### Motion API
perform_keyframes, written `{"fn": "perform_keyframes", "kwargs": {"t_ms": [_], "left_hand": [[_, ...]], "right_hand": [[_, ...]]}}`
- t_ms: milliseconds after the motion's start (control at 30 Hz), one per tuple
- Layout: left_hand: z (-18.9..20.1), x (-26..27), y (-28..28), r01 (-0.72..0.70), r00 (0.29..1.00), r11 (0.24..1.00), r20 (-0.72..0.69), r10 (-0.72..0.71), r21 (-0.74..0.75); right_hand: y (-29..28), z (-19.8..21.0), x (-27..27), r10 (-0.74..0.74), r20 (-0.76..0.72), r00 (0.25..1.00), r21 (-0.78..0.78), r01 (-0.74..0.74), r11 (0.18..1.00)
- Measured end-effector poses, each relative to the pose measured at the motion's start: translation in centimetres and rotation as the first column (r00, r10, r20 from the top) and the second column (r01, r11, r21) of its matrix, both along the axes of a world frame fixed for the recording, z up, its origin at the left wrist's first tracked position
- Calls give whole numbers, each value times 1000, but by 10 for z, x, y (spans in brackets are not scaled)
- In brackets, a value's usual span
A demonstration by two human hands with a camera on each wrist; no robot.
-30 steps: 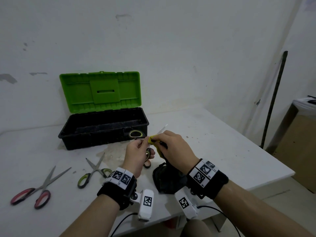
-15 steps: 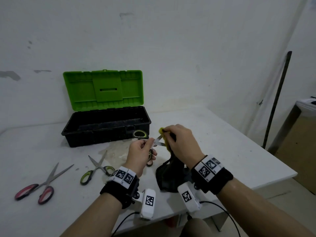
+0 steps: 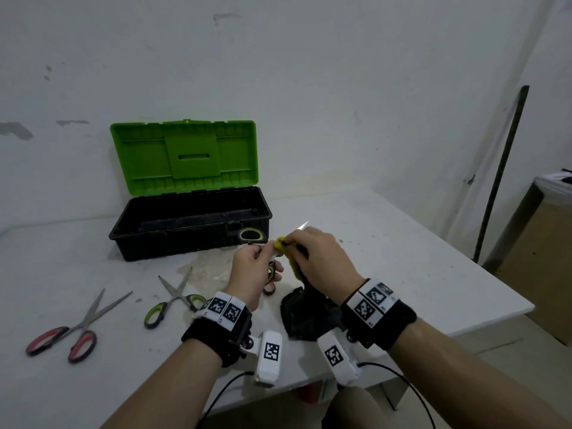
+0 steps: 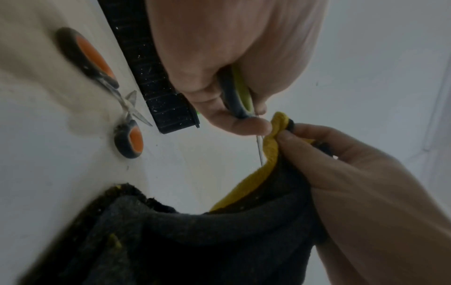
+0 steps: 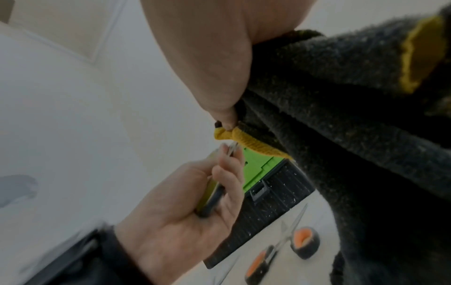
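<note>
Green and grey plastic handles mark the held scissors (image 3: 252, 236), which sit just above a white desk (image 3: 402, 274), in front of the right end of an open toolbox (image 3: 185, 233). The left hand (image 3: 252, 274) grips one handle, its fingers (image 4: 244, 128) curled round it. The other handle loop sticks up above the hand, so the blades stand apart.

The right hand (image 3: 322, 258) is just right of the left. Its fingers (image 4: 317, 138) pinch the yellow edge of a dark grey cloth (image 3: 305, 318) closed over one blade. That blade's bright tip pokes out beyond the right hand, pointing far and right. The rest of the cloth hangs from the hand and bunches on the desk below the right wrist.

The toolbox is black, and its green lid (image 3: 185, 153) stands open against the wall, far and left of the hands. Three more pairs lie on the desk:
- A small orange-handled pair (image 4: 111, 83) lies just beside the toolbox, under the left hand.
- A green-handled pair (image 3: 173, 297) lies left of the hands with its blades spread.
- A red-handled pair (image 3: 77, 326) lies further left, also spread.

A dark pole (image 3: 501, 171) leans against the wall at far right.
</note>
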State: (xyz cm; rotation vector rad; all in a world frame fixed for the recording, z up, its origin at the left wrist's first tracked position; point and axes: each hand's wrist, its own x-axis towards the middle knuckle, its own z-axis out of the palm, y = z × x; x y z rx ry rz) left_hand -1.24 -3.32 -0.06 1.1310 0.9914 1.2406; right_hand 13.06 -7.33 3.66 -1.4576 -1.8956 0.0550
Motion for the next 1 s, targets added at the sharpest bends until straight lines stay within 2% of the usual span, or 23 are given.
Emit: {"fn": "perform_keyframes", "kwargs": {"t_ms": [100,267,333,467,533,700,767,900,1000], "left_hand": [[-2,1,1,34,999,999,-5,-34,-31],[-6,-3,0,13,999,999,-31,-14,-33],[-6,-3,1,-4,999,1000,-33,4,-22],[-5,3,3,24,999,1000,-34,-25,-10],[-4,4,1,41,998,999,-55,-41,-9],[-3,-3,-3,4,995,1000,-100,-4,2],[-2,-4,-2,-12,995,1000,-97,11,-3],[1,-1,1,8,998,1000,-59,-8,6],[4,0,-1,34,996,999,-78,-33,7]], "right_hand": [[4,-3,1,-62,24,998,3,62,998],[17,9,23,-256,-55,965,-33,255,966],[12,11,21,-214,-71,974,-11,214,977],[-4,2,-5,-67,21,998,-38,68,997],[-2,0,-6,-82,34,996,-46,84,995],[16,11,20,-247,-14,969,-58,246,968],[14,12,21,-212,-43,976,-30,211,977],[-1,9,-3,-43,-22,999,-38,42,998],[2,5,-4,-63,3,998,-67,63,996]]}}
